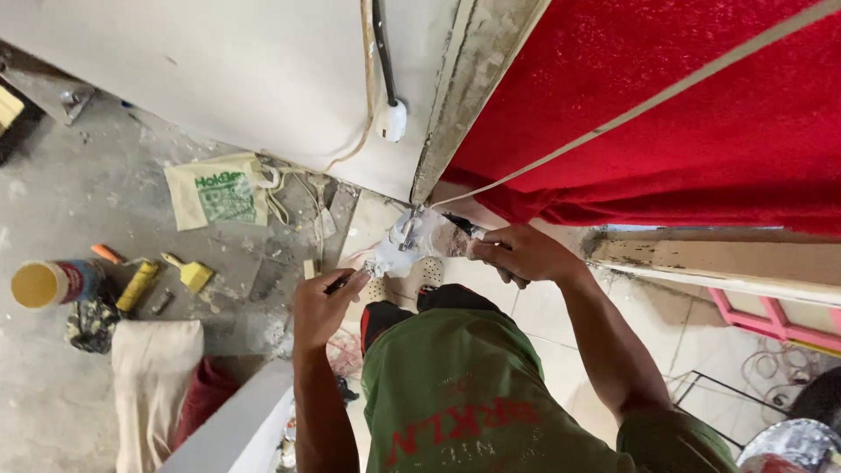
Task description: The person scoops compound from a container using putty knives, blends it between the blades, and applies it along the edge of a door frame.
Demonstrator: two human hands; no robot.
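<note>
Two bare hands work close together at the foot of the grey, plaster-crusted door-frame post [455,114]. The left hand [326,302] is clenched round a thin dark tool handle, its tip pointing up toward the small white, plaster-smeared fitting [399,250] at the post's base; what the tool is cannot be told. The right hand [526,254] is closed round another dark-handled tool on the other side, its end hidden against the same fitting. The white fitting thus lies between the two grips, just beyond both sets of fingertips, probably so that one hand steadies while the other works.

From the fitting a pale cord [631,109] runs up and away across the red carpet-like panel [701,114] right of the post. Left of the post a white wall [263,79] carries a white plug on a dark cable [392,118]. Further left, on the dusty grey floor [79,201], lie a cream cloth bag with green print [219,193], a yellow-handled scraper [191,273] and a yellow-lidded tin [48,283].
</note>
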